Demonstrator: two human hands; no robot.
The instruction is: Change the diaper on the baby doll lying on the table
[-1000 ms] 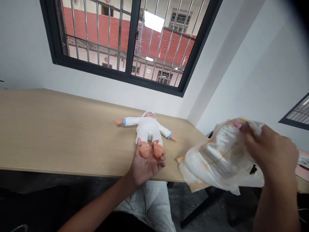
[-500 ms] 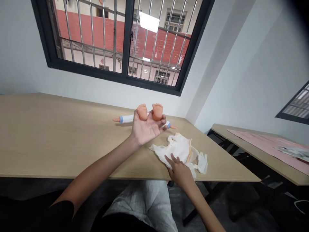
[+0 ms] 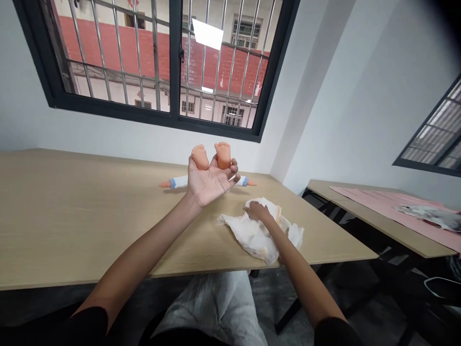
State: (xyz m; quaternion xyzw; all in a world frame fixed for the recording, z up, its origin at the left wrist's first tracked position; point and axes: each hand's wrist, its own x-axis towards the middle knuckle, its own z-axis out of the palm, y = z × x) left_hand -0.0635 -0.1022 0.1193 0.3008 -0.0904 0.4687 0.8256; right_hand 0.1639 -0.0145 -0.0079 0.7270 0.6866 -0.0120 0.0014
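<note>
My left hand [image 3: 211,180] is raised over the table with its palm toward me, its fingers wrapped round the legs of a doll [image 3: 223,156]. The doll's two bare feet stick up above the fingers, soles facing me. Behind the hand, its arms spread to both sides in white sleeves [image 3: 180,182] with blue cuffs; the head and body are hidden. Farther right, my right hand [image 3: 256,210] is on the far part of a crumpled thin white cloth [image 3: 252,233] with pale orange trim. Its fingers are curled into the fabric.
The wooden table [image 3: 90,216] runs along a wall below a barred window [image 3: 176,72]. To the right, past a gap, stands a second table [image 3: 360,206] with a pink cloth [image 3: 382,204] and a white and grey piece of fabric [image 3: 428,215] on it.
My right hand has moved from the near side of the white cloth to its far side, and the cloth lies differently. My left hand still holds the doll by the legs.
</note>
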